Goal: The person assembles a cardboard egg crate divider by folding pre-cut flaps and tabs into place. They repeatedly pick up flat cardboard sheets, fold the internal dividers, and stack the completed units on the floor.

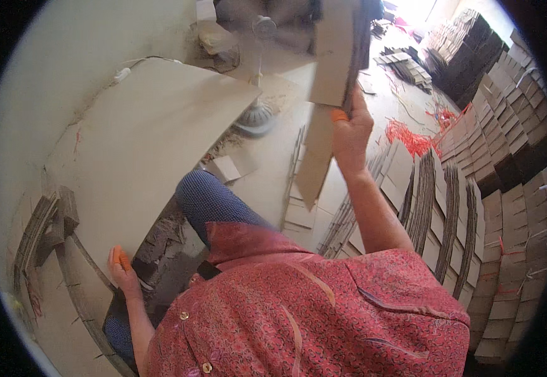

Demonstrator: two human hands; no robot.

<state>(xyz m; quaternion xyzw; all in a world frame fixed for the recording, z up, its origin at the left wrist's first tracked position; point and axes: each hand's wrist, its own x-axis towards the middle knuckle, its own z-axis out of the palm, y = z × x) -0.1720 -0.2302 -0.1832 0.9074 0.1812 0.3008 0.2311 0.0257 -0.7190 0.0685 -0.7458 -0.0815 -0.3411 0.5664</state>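
Observation:
My right hand, with an orange finger cover, is raised at the upper middle and grips a stack of flat cardboard pieces. Another cardboard strip with a slanted end shows below the stack, beside the wrist; whether the hand holds it too, I cannot tell. My left hand rests at the near edge of the pale tabletop, orange covers on its fingers, holding nothing. Left of it, bundled cardboard strips and a dark block-headed tool with a thin handle lie on the tabletop.
A pedestal fan stands past the table's far corner. Overlapping rows of cardboard pieces cover the floor at right, with tied stacks beyond them. Red plastic strapping lies tangled on the floor. Dusty scraps are heaped under the table edge.

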